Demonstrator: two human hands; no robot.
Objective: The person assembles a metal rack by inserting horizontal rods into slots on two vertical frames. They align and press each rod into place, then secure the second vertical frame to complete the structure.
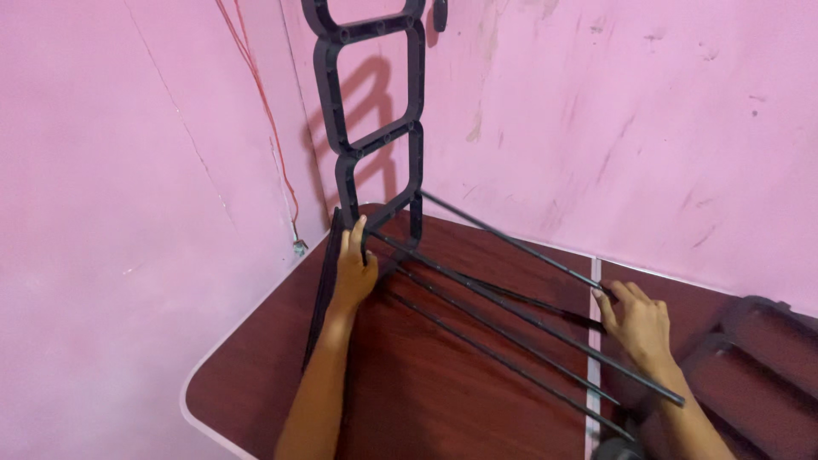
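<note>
A: What's biggest here?

B: The pink walls (648, 119), meeting in a far corner, then the dark wood table (409, 392) below them.

A: And on the table?

B: A black frame (375, 111) of stacked open rectangles stands upright at the far left, close to the corner. A second frame (758, 375) lies flat at the near right edge. Thin dark rods (511, 319) run from the upright frame's base toward the near right.

A: The hands?

B: The left hand (354, 273) reaches forward on a straight arm, fingers curled around the frame's lower left post, holding it. The right hand (635, 319) lies palm down on the far ends of the rods, fingers spread forward over them; whether it grips a rod I cannot tell.

A: Anything smaller?

B: A red wire (264, 111) hangs down the left wall.
</note>
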